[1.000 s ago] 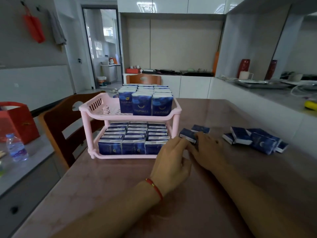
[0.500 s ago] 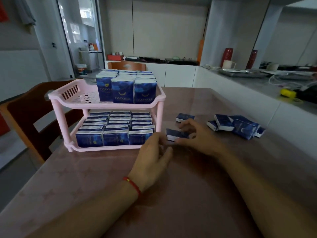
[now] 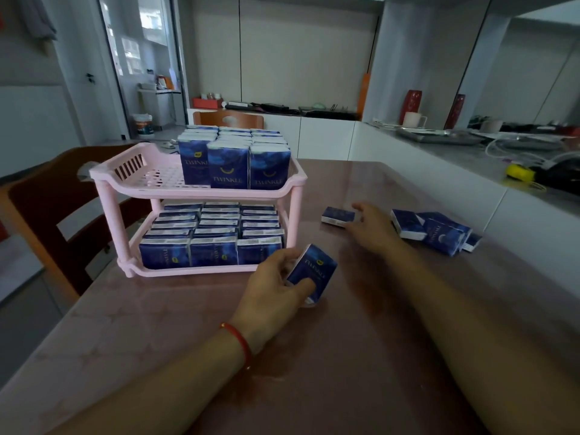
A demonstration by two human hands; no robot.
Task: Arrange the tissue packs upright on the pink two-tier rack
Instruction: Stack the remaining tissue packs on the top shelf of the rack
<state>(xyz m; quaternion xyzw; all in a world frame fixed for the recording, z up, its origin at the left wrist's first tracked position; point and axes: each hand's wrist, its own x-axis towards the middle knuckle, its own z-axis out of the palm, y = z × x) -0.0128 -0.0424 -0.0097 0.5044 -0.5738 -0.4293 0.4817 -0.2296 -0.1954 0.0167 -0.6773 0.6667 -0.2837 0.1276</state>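
Since a moment before, my left hand (image 3: 276, 287) had lifted one tissue pack (image 3: 310, 271), gripping it, while my right hand (image 3: 373, 229), fingers spread, reached another pack (image 3: 338, 216). Pink rack (image 3: 201, 191): lower tier full, upper half-filled; loose packs (image 3: 436, 229) remained on the worktop (image 3: 314, 356).

The left hand (image 3: 272, 285) covers the near edge of its tilted dark-blue tissue pack (image 3: 311, 272). At centre right, the right hand's (image 3: 373, 227) fingertips blur beside a flat blue pack (image 3: 337, 216). The pink plastic two-tier rack's (image 3: 201, 192) rear rows hide behind front packs.
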